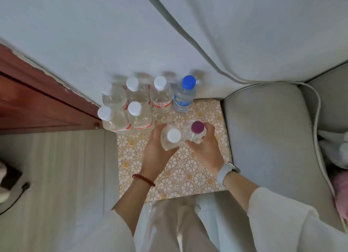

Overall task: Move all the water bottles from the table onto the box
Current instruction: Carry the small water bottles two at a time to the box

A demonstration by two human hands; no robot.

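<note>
A box (180, 172) covered in gold floral paper stands in front of me. Several clear water bottles stand upright at its far left, most with white caps (134, 108), one with a blue cap (185, 93). My left hand (157, 148) grips a white-capped bottle (172, 139) above the middle of the box. My right hand (204, 146) grips a purple-capped bottle (195, 132) right beside it. The two held bottles touch each other.
A white wall (113, 35) rises behind the box. A dark red wooden cabinet (37, 101) stands at the left and a grey cushioned seat (267, 135) at the right. A pale striped surface (56, 176) lies at the lower left.
</note>
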